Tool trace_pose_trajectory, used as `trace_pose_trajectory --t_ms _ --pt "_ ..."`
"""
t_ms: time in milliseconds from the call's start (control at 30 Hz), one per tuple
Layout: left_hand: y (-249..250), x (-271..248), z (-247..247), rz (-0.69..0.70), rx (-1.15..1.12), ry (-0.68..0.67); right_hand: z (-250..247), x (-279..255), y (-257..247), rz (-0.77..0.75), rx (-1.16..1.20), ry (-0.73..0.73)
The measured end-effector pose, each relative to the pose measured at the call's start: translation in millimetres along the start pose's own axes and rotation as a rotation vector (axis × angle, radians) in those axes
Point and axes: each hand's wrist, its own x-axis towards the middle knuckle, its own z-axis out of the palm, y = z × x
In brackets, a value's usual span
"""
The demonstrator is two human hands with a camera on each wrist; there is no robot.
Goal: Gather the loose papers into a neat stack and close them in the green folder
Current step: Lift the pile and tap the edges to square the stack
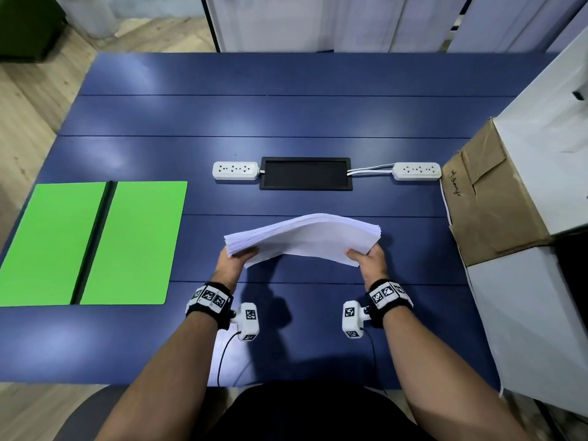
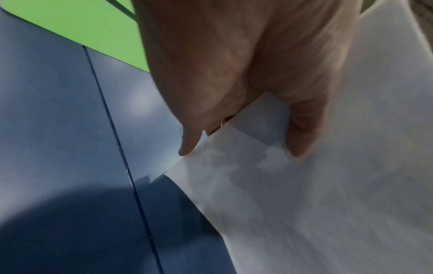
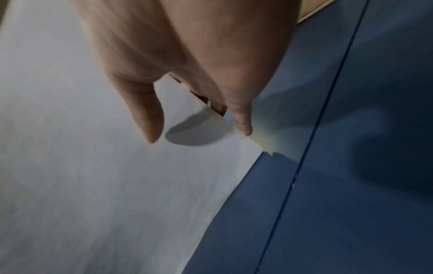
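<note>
A thick stack of white papers [image 1: 305, 237] is held above the blue table [image 1: 286, 116], bowed upward in the middle. My left hand [image 1: 237, 256] grips its left end, thumb on top and fingers underneath. My right hand [image 1: 366, 256] grips the right end the same way. In the left wrist view the left hand [image 2: 236, 129] pinches the paper [image 2: 304, 204] near its corner. The right wrist view shows the right hand [image 3: 199, 115] pinching the paper [image 3: 93, 185] near its corner. The green folder [image 1: 95, 243] lies open and flat at the table's left, black spine down its middle.
Two white power strips [image 1: 235, 170] [image 1: 416, 171] flank a black cable tray [image 1: 306, 173] at the table's centre. A brown cardboard box [image 1: 490, 198] and white boxes [image 1: 541, 128] crowd the right edge. My body is at the table's near edge.
</note>
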Motion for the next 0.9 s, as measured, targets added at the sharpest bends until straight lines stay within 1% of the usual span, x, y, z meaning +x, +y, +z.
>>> trace_pose_trajectory --t_ms 67,133,200,300,400,500,600,667,767,900 --pt "0.1 0.3 3.2 -0.038 0.003 0.010 2.1 -1.4 -0.2 0.026 -0.004 0.021" --pt "1.0 -1.6 4.5 -0.061 0.010 -0.007 2.7 -2.1 -0.6 0.042 -0.014 0.023" --pt "6.7 -5.9 3.1 -0.058 0.007 -0.017 1.1 -2.4 -4.6 0.042 -0.025 0.012" --pt "13.5 -8.2 -5.7 0.043 0.017 0.003 -3.0 -5.2 -20.1 0.001 0.007 0.013" --pt "18.0 -13.1 -7.7 0.135 0.004 0.026 -3.3 -10.8 -37.0 -0.062 0.093 0.004" --pt "20.1 -18.5 -0.9 0.183 -0.025 0.015 0.1 -14.3 -42.4 -0.108 0.137 -0.016" --pt "21.3 -22.2 6.1 0.211 -0.089 -0.021 6.9 -15.9 -43.2 -0.091 0.151 0.053" --pt "23.1 -25.4 10.3 0.222 -0.112 -0.005 10.2 -13.6 -42.6 -0.051 0.161 0.116" --pt "22.2 -26.0 13.1 0.245 -0.115 0.036 13.8 -8.9 -44.4 -0.021 0.180 0.168" --pt "18.3 -18.6 11.4 0.160 -0.142 0.075 16.8 -4.6 -43.0 -0.050 0.207 0.216"
